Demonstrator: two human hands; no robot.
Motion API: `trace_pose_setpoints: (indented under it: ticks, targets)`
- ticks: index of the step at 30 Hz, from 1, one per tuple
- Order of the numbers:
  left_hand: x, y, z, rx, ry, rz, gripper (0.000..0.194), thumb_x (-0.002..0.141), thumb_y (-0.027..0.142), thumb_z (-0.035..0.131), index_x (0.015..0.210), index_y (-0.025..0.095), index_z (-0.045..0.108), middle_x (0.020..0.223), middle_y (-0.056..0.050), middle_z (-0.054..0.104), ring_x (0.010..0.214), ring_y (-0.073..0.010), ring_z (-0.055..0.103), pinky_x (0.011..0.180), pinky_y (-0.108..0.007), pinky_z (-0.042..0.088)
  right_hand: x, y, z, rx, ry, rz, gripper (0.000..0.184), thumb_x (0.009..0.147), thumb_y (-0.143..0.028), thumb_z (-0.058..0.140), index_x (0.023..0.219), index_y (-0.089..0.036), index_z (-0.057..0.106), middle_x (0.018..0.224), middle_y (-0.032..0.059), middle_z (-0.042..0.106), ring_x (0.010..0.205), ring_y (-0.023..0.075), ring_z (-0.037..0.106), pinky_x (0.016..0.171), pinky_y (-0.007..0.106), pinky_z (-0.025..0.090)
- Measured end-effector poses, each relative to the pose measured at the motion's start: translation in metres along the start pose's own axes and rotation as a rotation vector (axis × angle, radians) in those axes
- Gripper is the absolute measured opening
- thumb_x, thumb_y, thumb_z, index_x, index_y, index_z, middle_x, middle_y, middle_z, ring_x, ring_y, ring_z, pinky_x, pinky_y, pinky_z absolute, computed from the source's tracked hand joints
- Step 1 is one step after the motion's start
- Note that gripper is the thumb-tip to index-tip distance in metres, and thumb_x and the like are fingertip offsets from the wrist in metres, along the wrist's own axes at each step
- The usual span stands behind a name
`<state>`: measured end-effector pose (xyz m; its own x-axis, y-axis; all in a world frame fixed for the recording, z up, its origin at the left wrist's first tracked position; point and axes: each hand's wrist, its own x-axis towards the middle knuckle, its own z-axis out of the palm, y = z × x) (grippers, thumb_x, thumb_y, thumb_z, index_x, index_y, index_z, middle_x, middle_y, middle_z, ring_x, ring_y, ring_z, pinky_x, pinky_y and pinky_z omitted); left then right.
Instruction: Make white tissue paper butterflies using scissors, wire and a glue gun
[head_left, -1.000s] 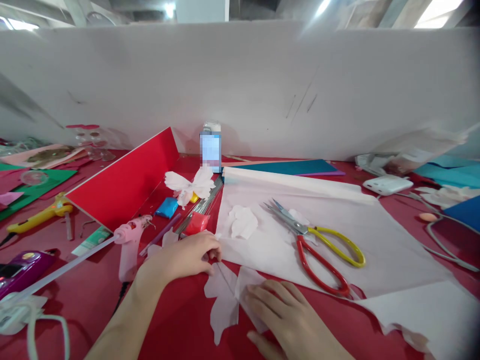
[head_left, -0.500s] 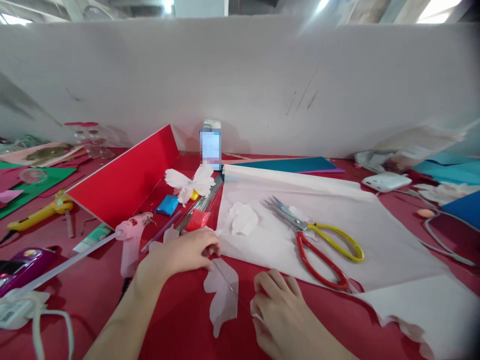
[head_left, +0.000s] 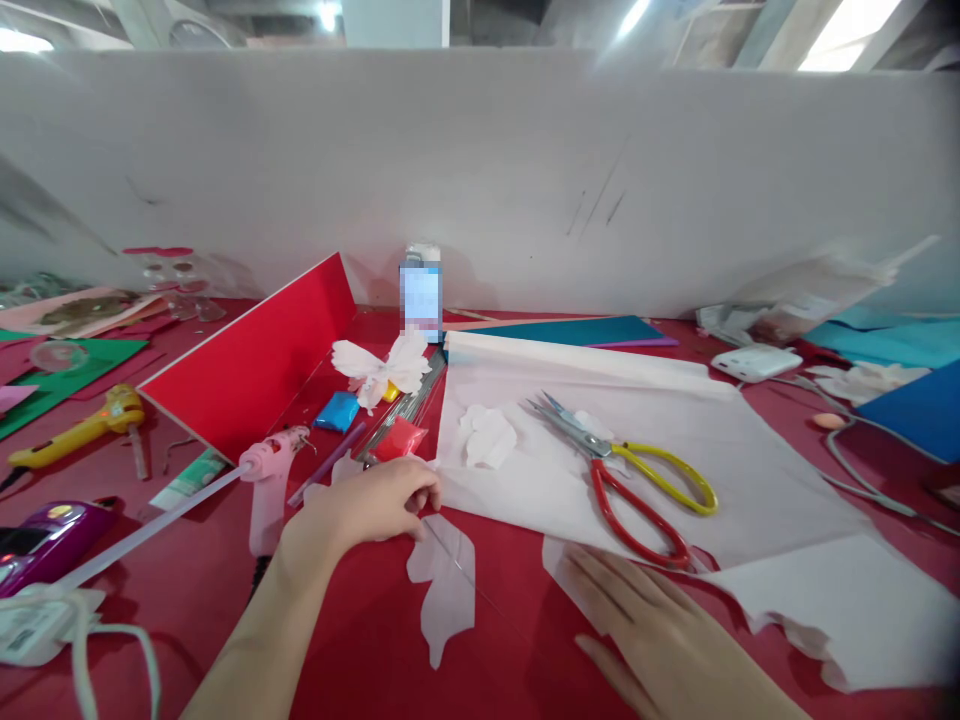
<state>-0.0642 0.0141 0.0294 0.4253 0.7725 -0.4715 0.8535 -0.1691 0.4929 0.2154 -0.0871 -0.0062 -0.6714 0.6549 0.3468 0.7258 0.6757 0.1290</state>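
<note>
thin white scalloped paper wing (head_left: 450,588): red tabletop (head_left: 510,660), toward near edge, long axis near-to-far | left hand (head_left: 386,505): closer, at far tip, fingers narrow, grip unclear | right hand (head_left: 649,620): spread flat over white paper piece (head_left: 557,565)

A paper piece (head_left: 556,566) lies partly hidden under the right fingers (head_left: 591,592).

The head-worn camera looks forward and down from close behind the left hand (head_left: 386,498) and right hand (head_left: 641,612), low in frame, facing the pale partition (head_left: 480,170) above.
</note>
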Motion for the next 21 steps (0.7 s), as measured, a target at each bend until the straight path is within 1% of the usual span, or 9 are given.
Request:
trace_pose_setpoints:
  ticks: [3,5,7,10,12,14,17,19,21]
  targets:
    - [0.0,0.001,0.0,0.006,0.001,-0.02,0.017,0.067,0.023,0.062,0.083,0.024,0.059,0.084,0.004,0.059,0.05,-0.0061,0.05,0.049,-0.021,0.034,0.019,-0.013,0.002,0.026,-0.025,0.1,0.027,0.084,-0.014,0.043,0.102,-0.018,0.062,0.096,0.009,0.069,0.085,0.0265,0.064,0.068,0.039,0.053]
    - [0.0,-0.001,0.002,0.0,0.003,-0.011,0.017,0.067,0.024,0.063,0.083,0.024,0.058,0.083,0.004,0.059,0.051,-0.0068,0.051,0.05,-0.021,0.035,0.039,-0.027,0.003,0.136,-0.083,0.17,0.013,0.08,-0.019,0.053,0.088,-0.02,0.063,0.09,0.0075,0.067,0.083,0.0243,0.062,0.064,0.033,0.052]
    - [0.001,-0.003,0.003,-0.007,0.007,-0.004,0.018,0.066,0.025,0.063,0.084,0.024,0.058,0.081,0.005,0.059,0.052,-0.0074,0.053,0.05,-0.022,0.035,0.057,-0.039,0.007,0.164,-0.16,0.192,0.005,0.072,-0.021,0.062,0.077,-0.02,0.062,0.081,0.0056,0.063,0.076,0.0229,0.06,0.059,0.031,0.05]
    - [0.001,-0.005,0.004,-0.012,0.007,-0.006,0.019,0.066,0.023,0.062,0.084,0.025,0.059,0.08,0.006,0.059,0.052,-0.0073,0.053,0.049,-0.021,0.035,0.069,-0.047,0.015,0.088,-0.21,0.187,0.012,0.066,-0.007,0.061,0.067,-0.019,0.061,0.068,0.0026,0.059,0.063,0.0181,0.056,0.054,0.028,0.045]
    - [0.001,-0.005,0.003,-0.018,0.01,0.009,0.018,0.065,0.022,0.061,0.083,0.025,0.059,0.079,0.006,0.058,0.053,-0.0072,0.053,0.05,-0.021,0.036,0.068,-0.043,0.019,0.041,-0.241,0.179,0.018,0.065,-0.001,0.057,0.065,-0.019,0.061,0.064,0.0021,0.058,0.056,0.0157,0.053,0.05,0.027,0.042]
    - [0.002,-0.005,0.003,-0.02,0.018,0.026,0.018,0.064,0.021,0.061,0.082,0.024,0.058,0.078,0.006,0.056,0.054,-0.0073,0.052,0.05,-0.02,0.036,0.064,-0.033,0.016,-0.008,-0.302,0.095,0.02,0.064,0.0,0.056,0.065,-0.019,0.061,0.065,0.0029,0.058,0.057,0.0168,0.053,0.049,0.028,0.041]
    - [0.003,-0.006,0.003,-0.029,0.016,0.04,0.019,0.064,0.021,0.062,0.083,0.024,0.058,0.08,0.005,0.056,0.056,-0.0082,0.052,0.049,-0.02,0.036,0.064,-0.016,-0.003,-0.121,-0.417,-0.189,0.022,0.059,0.002,0.058,0.062,-0.02,0.059,0.067,0.0045,0.058,0.068,0.0226,0.055,0.054,0.032,0.043]
    - [0.003,-0.007,0.004,-0.035,0.014,0.043,0.02,0.064,0.022,0.062,0.084,0.024,0.058,0.08,0.004,0.055,0.058,-0.0089,0.052,0.05,-0.021,0.036,0.067,-0.008,-0.017,-0.135,-0.397,-0.299,0.025,0.061,0.003,0.057,0.073,-0.019,0.061,0.073,0.0035,0.06,0.067,0.021,0.055,0.055,0.032,0.043]
    - [0.003,-0.007,0.004,-0.035,0.014,0.043,0.02,0.065,0.022,0.062,0.084,0.024,0.058,0.08,0.004,0.056,0.057,-0.009,0.052,0.051,-0.021,0.037,0.07,-0.005,-0.024,-0.068,-0.32,-0.364,0.026,0.068,0.002,0.053,0.082,-0.018,0.059,0.075,0.0011,0.06,0.065,0.018,0.055,0.055,0.031,0.042]
